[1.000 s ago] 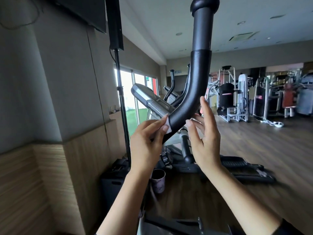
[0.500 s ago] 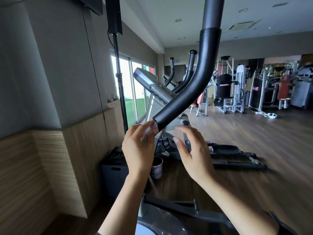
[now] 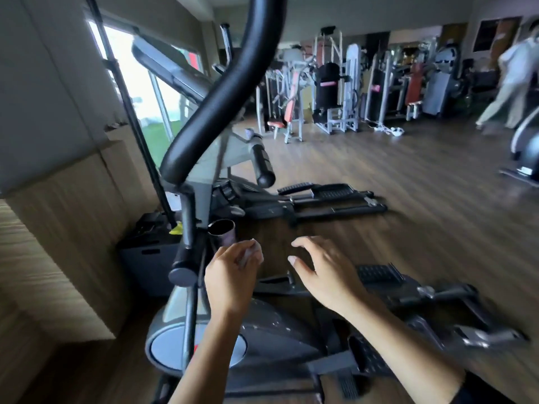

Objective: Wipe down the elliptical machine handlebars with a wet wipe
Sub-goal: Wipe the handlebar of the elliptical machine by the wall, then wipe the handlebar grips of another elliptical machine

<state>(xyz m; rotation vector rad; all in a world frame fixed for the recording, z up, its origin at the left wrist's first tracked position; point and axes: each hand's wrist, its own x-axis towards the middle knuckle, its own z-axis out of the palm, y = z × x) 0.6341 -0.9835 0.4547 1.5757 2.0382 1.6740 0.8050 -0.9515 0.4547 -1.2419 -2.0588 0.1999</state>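
GYM FLOOR: A person's two bare hands hang low in front of an elliptical machine (image 3: 204, 189). The left hand (image 3: 233, 275), fingers curled in, pinches a small pale scrap at its fingertips, blurred but seemingly the wet wipe (image 3: 250, 254); the right hand (image 3: 323, 278) is spread and relaxed, palm down, holding nothing, near the left but apart from it. Neither touches the black curved handlebar (image 3: 221, 91), which sweeps well above both, from the top edge of view down to a bend over the machine's post. A dark cup (image 3: 223, 230) sits on the frame just above the left fingertips; the grey flywheel housing (image 3: 277, 330) lies beneath the wrists; a ribbed pedal (image 3: 379, 274) lies just right of the right hand. A wood-panelled wall (image 3: 58, 243) crowds the machine's left side; to the right, wooden floor (image 3: 423, 185) runs to the weight machines (image 3: 329, 91), where another person (image 3: 507, 77) walks at the far edge.
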